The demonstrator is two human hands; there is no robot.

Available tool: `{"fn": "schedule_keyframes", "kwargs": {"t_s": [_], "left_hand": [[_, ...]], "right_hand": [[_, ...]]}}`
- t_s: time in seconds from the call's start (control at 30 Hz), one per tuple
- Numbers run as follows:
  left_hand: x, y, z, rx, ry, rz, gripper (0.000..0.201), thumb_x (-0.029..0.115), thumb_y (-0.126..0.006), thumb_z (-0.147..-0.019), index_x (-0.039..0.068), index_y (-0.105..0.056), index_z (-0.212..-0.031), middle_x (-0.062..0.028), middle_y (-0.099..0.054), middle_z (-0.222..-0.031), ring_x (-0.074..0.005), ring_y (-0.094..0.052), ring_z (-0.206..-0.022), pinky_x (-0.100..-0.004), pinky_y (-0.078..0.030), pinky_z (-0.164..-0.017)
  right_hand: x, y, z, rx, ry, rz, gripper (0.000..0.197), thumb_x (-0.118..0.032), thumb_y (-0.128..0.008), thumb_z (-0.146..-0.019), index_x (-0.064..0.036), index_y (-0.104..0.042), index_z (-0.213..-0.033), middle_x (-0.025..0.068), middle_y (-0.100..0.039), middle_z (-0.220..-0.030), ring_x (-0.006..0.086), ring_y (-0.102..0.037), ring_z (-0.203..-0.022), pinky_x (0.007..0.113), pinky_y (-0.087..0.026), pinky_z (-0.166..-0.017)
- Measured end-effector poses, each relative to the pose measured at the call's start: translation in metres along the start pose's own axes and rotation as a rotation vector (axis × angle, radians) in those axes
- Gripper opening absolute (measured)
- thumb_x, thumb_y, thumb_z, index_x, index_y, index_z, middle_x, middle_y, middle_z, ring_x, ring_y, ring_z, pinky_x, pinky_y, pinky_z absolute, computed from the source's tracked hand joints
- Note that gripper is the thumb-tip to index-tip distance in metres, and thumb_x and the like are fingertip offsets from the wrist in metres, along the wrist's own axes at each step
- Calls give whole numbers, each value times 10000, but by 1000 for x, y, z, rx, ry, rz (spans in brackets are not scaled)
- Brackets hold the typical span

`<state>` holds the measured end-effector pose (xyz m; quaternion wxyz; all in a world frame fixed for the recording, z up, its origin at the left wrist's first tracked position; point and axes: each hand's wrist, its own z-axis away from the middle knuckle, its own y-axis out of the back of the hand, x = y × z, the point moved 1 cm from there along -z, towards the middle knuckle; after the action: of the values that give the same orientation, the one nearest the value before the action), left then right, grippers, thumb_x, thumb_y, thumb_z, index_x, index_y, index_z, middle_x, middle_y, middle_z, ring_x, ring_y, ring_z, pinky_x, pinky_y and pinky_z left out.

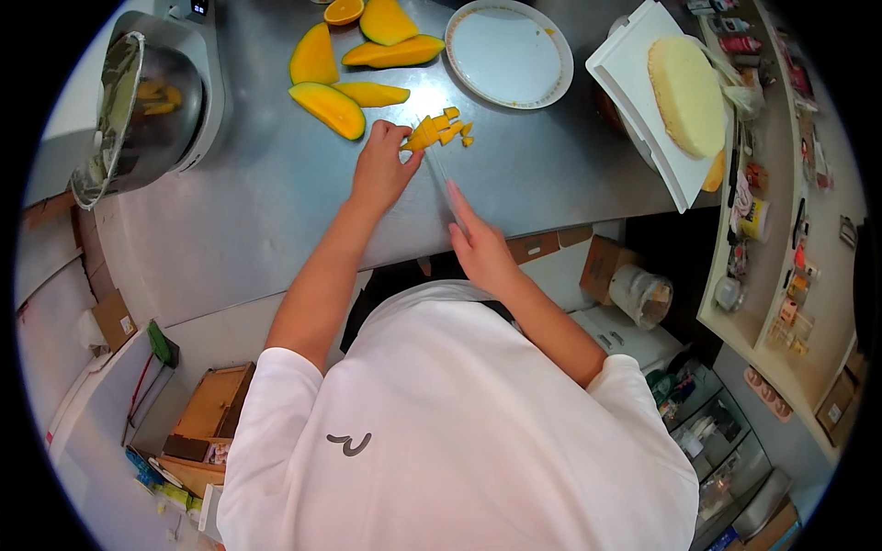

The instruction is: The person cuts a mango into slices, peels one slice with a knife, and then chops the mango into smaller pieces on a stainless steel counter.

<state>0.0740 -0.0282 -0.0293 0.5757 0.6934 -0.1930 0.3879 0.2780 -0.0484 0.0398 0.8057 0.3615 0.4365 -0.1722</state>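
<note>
My left hand (382,167) pinches the near end of a partly cut mango piece (419,139) lying on the metal table. Just to its right, my right hand (480,246) is closed round the handle of a knife (439,165), which is mostly hidden in the palm. The thin blade points away from me and lies at the mango's right side. Small mango cubes (451,133) are scattered right beyond the blade. Past my left hand lie several larger mango wedges, some with green skin showing, among them a near one (333,111).
A white round plate (507,60) stands beyond the cubes. At the right, a pale round cake layer (684,96) lies on a white board (634,69). A stand mixer's steel bowl (170,115) is at the far left. An orange half (344,10) sits at the back.
</note>
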Motion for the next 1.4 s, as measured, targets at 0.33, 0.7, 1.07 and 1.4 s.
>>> {"fn": "schedule_keyframes", "kwargs": {"t_s": [0.33, 0.7, 1.07, 1.4], "left_hand": [[-6, -5, -2, 36, -30, -6, 293, 130, -761, -799, 31, -632, -1042, -128, -561, -1030, -323, -614, -911, -383, -521, -764], [3, 20, 14, 59, 210, 67, 279, 83, -696, -841, 43, -616, -1105, -126, -572, -1078, -299, -603, -937, -367, -511, -783], [-2, 48, -27, 276, -250, -367, 337, 87, -686, -809, 68, -635, -1142, -88, -606, -1105, -287, -566, -1065, -436, -432, -941], [-4, 69, -68, -328, -159, -635, 349, 213, -750, -806, 77, -655, -1113, -102, -643, -1094, -304, -611, -1016, -427, -480, -861]], "right_hand": [[23, -2, 23, -82, -178, -2, 677, -29, -509, -959, -237, -265, -1555, 178, -660, -1054, 159, -513, -691, 266, -469, -717], [11, -6, 17, -61, 13, 14, 657, -28, -511, -950, -230, -306, -1540, 211, -651, -1144, 279, -613, -810, 346, -498, -809], [15, 7, 10, -3, -173, -102, 654, -67, -506, -962, -277, -287, -1541, 218, -626, -1234, 326, -632, -820, 337, -494, -828], [12, 10, 12, -7, -229, -200, 651, -55, -511, -961, -233, -285, -1545, 203, -570, -1350, 271, -639, -1010, 307, -470, -901]]}}
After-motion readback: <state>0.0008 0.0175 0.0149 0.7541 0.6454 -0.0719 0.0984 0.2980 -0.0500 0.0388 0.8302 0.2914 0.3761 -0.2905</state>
